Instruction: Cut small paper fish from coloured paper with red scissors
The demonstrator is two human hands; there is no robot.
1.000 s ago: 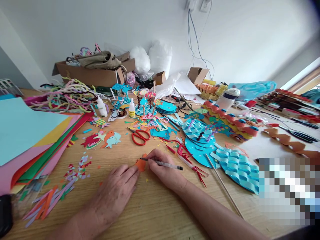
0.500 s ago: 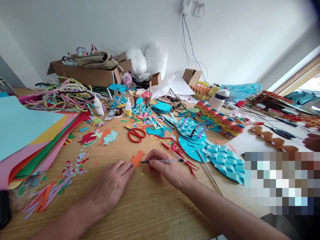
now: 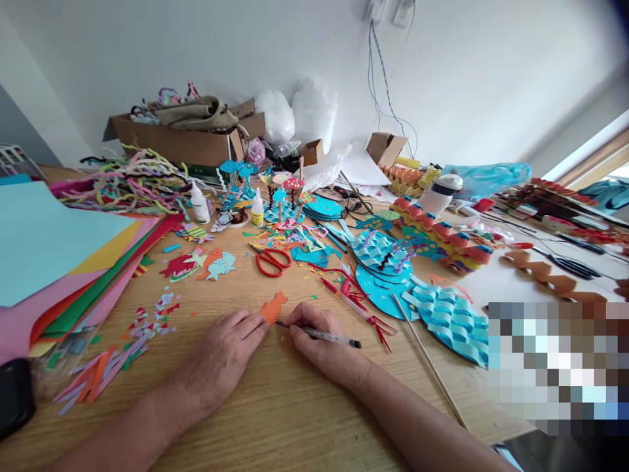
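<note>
An orange paper fish [image 3: 273,308] lies on the wooden table in front of me. My left hand [image 3: 227,347] rests flat with its fingers stretched out, the fingertips pressing the fish's lower left edge. My right hand [image 3: 319,337] pinches a pen [image 3: 330,337] with a clear barrel and a dark end. Its tip is down at the lower right edge of the fish; whether it touches the paper I cannot tell. Red-handled scissors [image 3: 273,261] lie just beyond the fish. To their left are several cut paper fish [image 3: 216,264] in red, orange and pale blue.
Coloured paper sheets [image 3: 63,246] and paper strips [image 3: 93,380] are at the left. Glue bottles [image 3: 200,203] stand farther back. Woven blue paper discs [image 3: 449,314], a wooden stick [image 3: 427,357] and red pens [image 3: 341,295] lie right. A cardboard box [image 3: 171,141] is against the wall.
The pen has tilted, its back end now lower and nearer to me. My right hand has shifted slightly with it, while my left hand stays on the fish. The view has turned slightly left.
</note>
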